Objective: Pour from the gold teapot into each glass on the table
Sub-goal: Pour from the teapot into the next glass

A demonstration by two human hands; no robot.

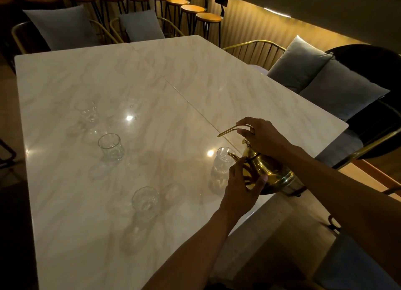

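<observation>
A: Teapot position?
B: Teapot is held above the table at its near right edge, tilted, spout at the rim of the nearest glass.
A: Hand states?
B: Right hand grips the handle. Left hand is curled against the body below the spout.
A: Other glasses?
B: Three, at left, well apart.

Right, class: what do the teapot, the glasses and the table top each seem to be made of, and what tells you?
Teapot: polished gold-coloured metal, probably; it mirrors the light. Glasses, like the nearest glass: clear glass, it seems, since the table shows through. Table: glossy pale marble or a marble-look surface; veins and sharp lamp reflections show, but which one is unclear.
</observation>
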